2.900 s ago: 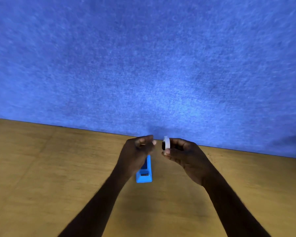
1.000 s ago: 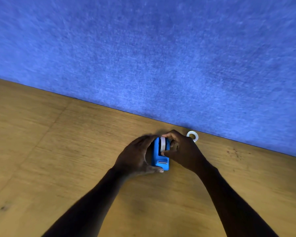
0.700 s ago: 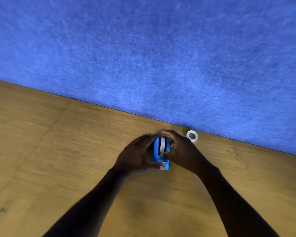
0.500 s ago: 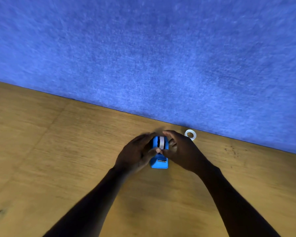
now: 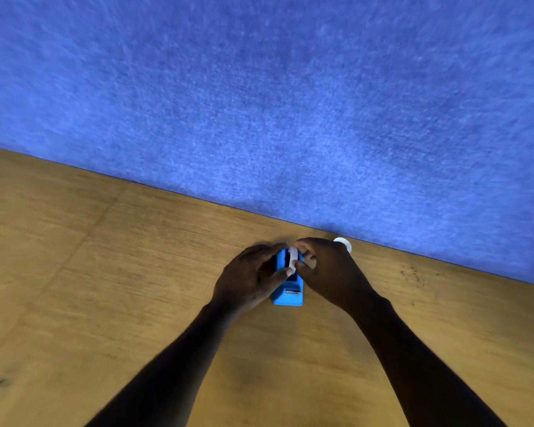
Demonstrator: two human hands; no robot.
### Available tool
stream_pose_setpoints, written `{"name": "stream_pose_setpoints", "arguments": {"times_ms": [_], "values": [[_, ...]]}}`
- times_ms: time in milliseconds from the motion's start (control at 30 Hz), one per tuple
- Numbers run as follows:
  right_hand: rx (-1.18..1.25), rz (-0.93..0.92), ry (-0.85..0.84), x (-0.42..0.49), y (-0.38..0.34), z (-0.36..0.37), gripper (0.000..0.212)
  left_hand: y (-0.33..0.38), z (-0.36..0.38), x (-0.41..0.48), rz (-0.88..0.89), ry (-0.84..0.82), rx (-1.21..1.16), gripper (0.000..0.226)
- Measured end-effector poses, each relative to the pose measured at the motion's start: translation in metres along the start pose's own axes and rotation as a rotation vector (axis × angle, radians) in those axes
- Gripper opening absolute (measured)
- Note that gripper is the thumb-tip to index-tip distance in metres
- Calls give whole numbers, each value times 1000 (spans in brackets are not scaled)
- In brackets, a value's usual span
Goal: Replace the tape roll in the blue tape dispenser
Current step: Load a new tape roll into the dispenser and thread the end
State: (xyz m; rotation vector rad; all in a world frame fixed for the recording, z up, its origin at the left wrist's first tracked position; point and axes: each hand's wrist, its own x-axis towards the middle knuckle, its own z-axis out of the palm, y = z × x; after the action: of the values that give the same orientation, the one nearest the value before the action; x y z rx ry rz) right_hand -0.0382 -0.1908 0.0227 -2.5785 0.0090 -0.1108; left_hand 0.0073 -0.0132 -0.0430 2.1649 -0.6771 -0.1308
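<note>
A small blue tape dispenser [image 5: 288,293] stands on the wooden table [image 5: 105,288], its cutter end toward me. A white tape roll [image 5: 292,257] sits upright in its slot. My left hand [image 5: 248,278] wraps the dispenser's left side, with the thumb reaching the roll's front. My right hand [image 5: 327,272] pinches the roll from the right with thumb and fingers. A second white ring, an empty roll [image 5: 343,242], lies flat on the table just behind my right hand, partly hidden by it.
A blue felt wall [image 5: 259,103] rises along the table's far edge, close behind the dispenser. Bare wood stretches to the left, right and front of my hands.
The roll went from my raised right hand down into the dispenser on the table. In the last second my left thumb shifted from the dispenser's front up to the roll.
</note>
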Motion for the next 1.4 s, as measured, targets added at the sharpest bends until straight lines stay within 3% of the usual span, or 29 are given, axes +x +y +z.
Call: {"name": "stream_pose_setpoints", "arguments": {"times_ms": [333,667,933,1400], "values": [[-13,-31,-22,2,-3,-5,18,1,2,1,-55,42,11,55],[10,-3,-24,1,-1,-4,23,0,3,2,-87,28,-6,61],[-23,-80,30,-3,1,-1,19,1,4,1,-76,40,-21,59],[-273,-243,164,-14,0,7,7,3,2,-1,-1,86,-4,55]]}}
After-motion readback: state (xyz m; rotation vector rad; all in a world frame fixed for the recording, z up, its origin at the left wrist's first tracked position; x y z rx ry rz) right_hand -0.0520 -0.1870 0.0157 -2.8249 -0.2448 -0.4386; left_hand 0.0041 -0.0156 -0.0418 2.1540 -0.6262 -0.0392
